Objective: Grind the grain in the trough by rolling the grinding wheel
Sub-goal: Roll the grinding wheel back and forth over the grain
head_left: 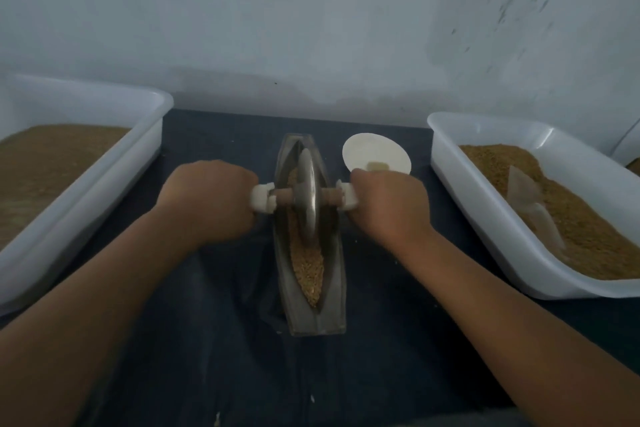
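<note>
A narrow boat-shaped metal trough [332,305] lies lengthwise on the dark cloth, with golden grain [308,263] along its groove. A metal grinding wheel [307,194] stands upright in the trough's far half, on a wooden axle with white handle ends. My left hand [207,198] grips the left handle [261,201]. My right hand [388,204] grips the right handle [348,198]. Both fists are curled round the handles, level with each other on either side of the trough.
A white tub [86,198] of brown grain stands at the left. Another white tub [485,204] at the right holds grain and a clear scoop [530,201]. A small white dish [375,152] sits just behind my right hand. A pale wall rises behind the table.
</note>
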{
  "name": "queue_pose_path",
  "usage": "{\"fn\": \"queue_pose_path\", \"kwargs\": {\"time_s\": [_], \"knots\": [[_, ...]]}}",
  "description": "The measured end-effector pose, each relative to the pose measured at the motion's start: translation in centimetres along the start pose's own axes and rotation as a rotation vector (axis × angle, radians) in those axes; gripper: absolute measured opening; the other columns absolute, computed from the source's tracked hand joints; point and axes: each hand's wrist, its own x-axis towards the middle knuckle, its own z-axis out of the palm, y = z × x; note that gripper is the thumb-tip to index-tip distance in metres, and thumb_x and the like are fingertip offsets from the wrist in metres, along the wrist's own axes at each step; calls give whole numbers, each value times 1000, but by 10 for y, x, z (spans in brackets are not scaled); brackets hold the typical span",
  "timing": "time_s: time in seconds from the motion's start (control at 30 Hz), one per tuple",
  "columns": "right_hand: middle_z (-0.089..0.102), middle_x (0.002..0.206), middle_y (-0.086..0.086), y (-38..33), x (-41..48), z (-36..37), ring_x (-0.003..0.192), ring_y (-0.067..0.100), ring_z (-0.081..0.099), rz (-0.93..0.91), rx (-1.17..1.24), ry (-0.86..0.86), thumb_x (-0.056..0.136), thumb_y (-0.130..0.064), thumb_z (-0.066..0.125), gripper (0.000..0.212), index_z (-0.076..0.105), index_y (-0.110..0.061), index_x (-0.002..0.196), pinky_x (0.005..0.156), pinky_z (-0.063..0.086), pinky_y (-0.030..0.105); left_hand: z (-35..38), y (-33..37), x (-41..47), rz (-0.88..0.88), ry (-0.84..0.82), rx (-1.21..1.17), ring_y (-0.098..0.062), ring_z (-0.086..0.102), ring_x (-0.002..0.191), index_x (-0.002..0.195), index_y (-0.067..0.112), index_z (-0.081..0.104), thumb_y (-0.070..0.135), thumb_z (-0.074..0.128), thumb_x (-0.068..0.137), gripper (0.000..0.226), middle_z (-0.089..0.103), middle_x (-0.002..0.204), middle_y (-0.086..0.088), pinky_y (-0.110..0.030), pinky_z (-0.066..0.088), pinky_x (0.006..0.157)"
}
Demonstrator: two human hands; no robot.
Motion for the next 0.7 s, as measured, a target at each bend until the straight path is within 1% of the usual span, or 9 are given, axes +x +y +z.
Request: {"fn": "queue_pose_path", "kwargs": {"time_s": [0.1, 0.2, 0.3, 0.37, 0.43, 0.5, 0.53, 0.63, 0.7], "knots": [[38, 51, -8, 3, -33, -14, 40, 15, 35, -37, 29, 33, 98, -56, 48, 45, 34, -29, 65, 42, 16, 22, 1, 0, -30, 88, 35, 60, -6, 47, 56, 71, 38, 42, 57, 54, 76, 23, 50, 63, 13, -27, 30, 50], [38, 51, -9, 5, -39, -17, 40, 14, 38, -21, 18, 4, 98, -58, 49, 46, 36, -28, 66, 39, 28, 24, 3, -2, -29, 94, 64, 77, -4, 41, 53, 69, 38, 41, 57, 53, 73, 23, 48, 61, 13, -25, 22, 48], [45, 54, -6, 3, -9, -5, 42, 22, 43, -32, -33, -6, 89, -46, 71, 37, 49, -25, 68, 43, 21, 21, 10, -3, 1, -16, -18, 0, -12, 51, 60, 73, 33, 52, 51, 56, 79, 19, 55, 69, 12, -29, 36, 55], [49, 55, 0, 0, 24, 1, 44, 28, 48, -24, -71, -12, 84, -36, 77, 38, 46, -22, 66, 44, 21, 23, 11, -5, 22, -88, -53, -70, -20, 58, 68, 73, 29, 57, 45, 58, 78, 17, 60, 74, 10, -34, 46, 63], [49, 58, 1, -2, 46, 5, 50, 29, 51, -21, -55, -49, 91, -38, 70, 43, 37, -22, 68, 45, 37, 29, 11, -5, 32, -117, -45, -98, -22, 61, 70, 72, 26, 58, 43, 57, 75, 17, 61, 74, 8, -35, 50, 65], [50, 61, -1, -1, 45, 8, 54, 28, 54, -10, -24, -69, 99, -44, 58, 39, 39, -23, 71, 50, 45, 32, 10, -4, 29, -99, -33, -72, -20, 60, 67, 71, 27, 56, 43, 55, 73, 16, 59, 71, 9, -34, 47, 62], [50, 61, -3, 0, 36, 8, 53, 27, 53, -8, -15, -63, 100, -46, 55, 38, 42, -24, 72, 48, 42, 30, 9, -4, 23, -78, -29, -48, -19, 59, 66, 71, 29, 54, 45, 55, 73, 16, 58, 70, 10, -33, 45, 60], [44, 55, -7, 1, -8, -6, 43, 21, 41, -32, -6, 2, 97, -51, 56, 39, 46, -26, 69, 43, 19, 22, 10, -4, -11, -2, 18, 22, -12, 53, 58, 70, 35, 50, 52, 55, 74, 19, 54, 64, 12, -30, 40, 54], [41, 54, -9, 3, -31, -19, 42, 17, 39, -60, 8, 16, 94, -53, 53, 38, 42, -28, 67, 40, 22, 23, 9, -4, -32, 41, 47, 47, -7, 48, 53, 70, 37, 46, 58, 54, 74, 22, 51, 60, 13, -28, 36, 50]]}}
